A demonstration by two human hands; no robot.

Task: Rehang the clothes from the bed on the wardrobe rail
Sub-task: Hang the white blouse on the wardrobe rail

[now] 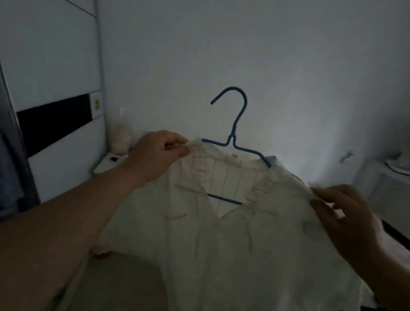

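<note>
Fingers (175,142) of the left hand (157,156) pinch one shoulder of the white blouse (241,244); the right hand (346,215) grips the other, apparently seating it on the blue hanger (233,130), held up before the wall. Next: carry it to the wardrobe (46,69), hook leading.

The hanger (234,143) is blue. The blouse (230,231) on it is cream-white, its inner back panel lined with thin dark stripes. At far left, the wardrobe door (46,69) is white with a black band.
</note>
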